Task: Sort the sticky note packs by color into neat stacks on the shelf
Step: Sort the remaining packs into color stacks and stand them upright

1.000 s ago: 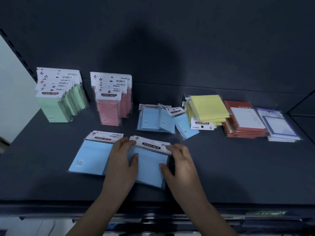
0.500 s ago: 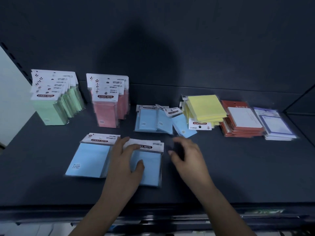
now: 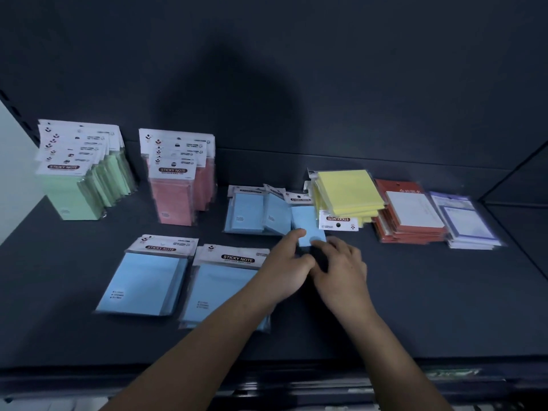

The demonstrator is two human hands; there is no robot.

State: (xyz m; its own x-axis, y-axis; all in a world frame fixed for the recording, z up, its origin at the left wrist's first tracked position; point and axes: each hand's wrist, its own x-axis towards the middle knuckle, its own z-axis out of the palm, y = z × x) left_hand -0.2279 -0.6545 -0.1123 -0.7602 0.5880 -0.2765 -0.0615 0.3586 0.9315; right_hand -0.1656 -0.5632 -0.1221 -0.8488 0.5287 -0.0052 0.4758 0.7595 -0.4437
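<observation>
On the dark shelf (image 3: pixel 430 295) a small blue sticky note pack (image 3: pixel 305 219) lies slanted at the right end of a loose row of small blue packs (image 3: pixel 246 212). My left hand (image 3: pixel 283 266) has its thumb on that pack's near left edge. My right hand (image 3: pixel 341 266) pinches its near right corner with curled fingers. Two larger blue packs lie flat in front, one on the left (image 3: pixel 139 283) and one beside it (image 3: pixel 221 289) under my left forearm. Further back stand a green stack (image 3: pixel 74 191), a pink stack (image 3: pixel 175 197) and a yellow stack (image 3: pixel 347 189).
A red-backed pile of pads (image 3: pixel 412 216) and a purple-edged pile (image 3: pixel 465 222) lie right of the yellow stack. A pale upright panel (image 3: pixel 12 179) bounds the shelf on the left; the shelf's front lip (image 3: pixel 267 378) runs below my arms. Bare shelf lies at front right.
Both hands left the front blue pack and reached back and right to the slanted small blue pack. The front pack now lies straight beside the other large blue pack.
</observation>
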